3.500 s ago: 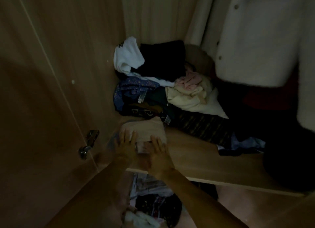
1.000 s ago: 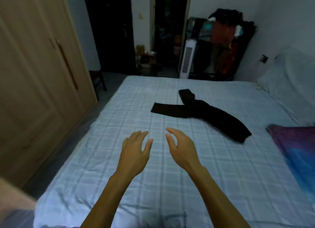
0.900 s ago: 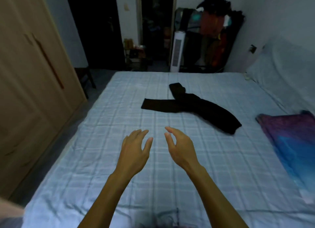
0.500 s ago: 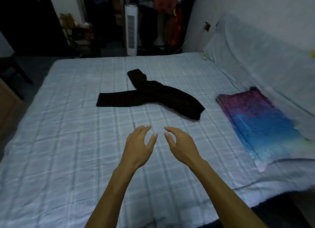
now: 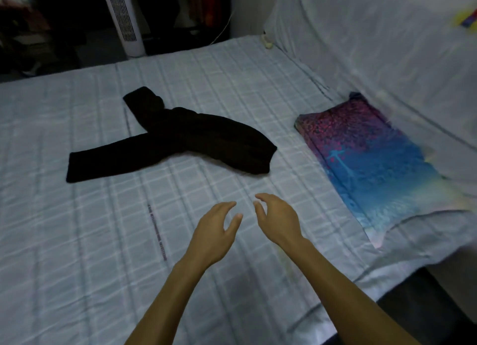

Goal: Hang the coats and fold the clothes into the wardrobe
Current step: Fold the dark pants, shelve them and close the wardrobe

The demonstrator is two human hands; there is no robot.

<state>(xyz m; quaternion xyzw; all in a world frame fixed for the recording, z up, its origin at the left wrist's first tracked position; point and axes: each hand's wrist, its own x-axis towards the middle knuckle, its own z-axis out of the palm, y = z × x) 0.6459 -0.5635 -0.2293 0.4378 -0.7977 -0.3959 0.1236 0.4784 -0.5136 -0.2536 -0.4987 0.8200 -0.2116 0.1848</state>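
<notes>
Squarely in the lower middle of the head view, two bare forearms reach forward over the bed (image 5: 77, 241), which is covered with a pale blue checked sheet. The left hand (image 5: 215, 231) and the right hand (image 5: 278, 220) hover side by side, close but not touching, palms turned toward each other. Each grip is apart, fingers loosely bent with the thumb clear of them, and holds nothing. Whether either hand touches the sheet cannot be told. The black garment (image 5: 180, 140) lies flat on the sheet beyond the hands and a little to the left, well clear of both. Its long dark pieces cross one another, one end pointing toward the left edge, one toward the far side, and the widest toward the right. Near the right side of the bed rests a folded cloth (image 5: 369, 161) printed in purple, pink and blue, separate from the garment, its far edge against a pale draped cover (image 5: 374, 35). Past the bed's far edge stands a white tower fan (image 5: 124, 17) in dim surroundings.
</notes>
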